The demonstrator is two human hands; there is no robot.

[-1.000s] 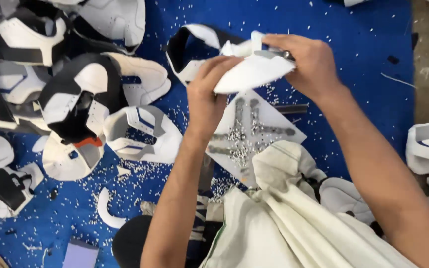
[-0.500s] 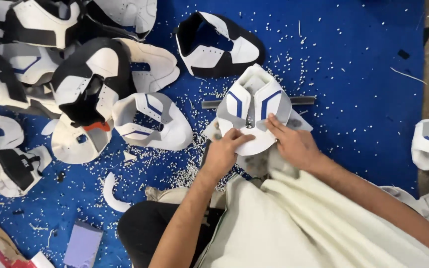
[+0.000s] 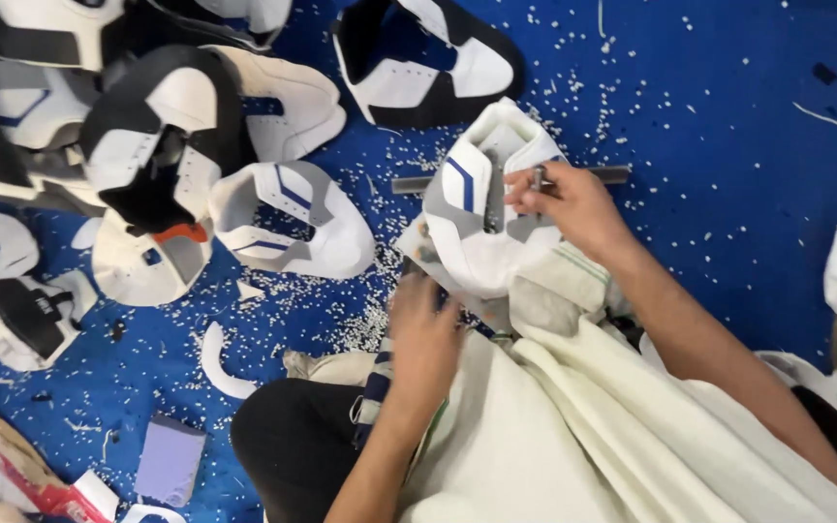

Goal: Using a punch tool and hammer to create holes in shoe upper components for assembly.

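The left hand point(image 3: 425, 329) has dropped off the white shoe upper point(image 3: 481, 208); the right hand point(image 3: 573, 203) now grips a small metal tool point(image 3: 539, 177).

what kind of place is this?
Likely a shoe-making workshop floor: many unfinished white, black and blue shoe uppers lie on a blue mat strewn with white punch scraps, one upper under the right hand.
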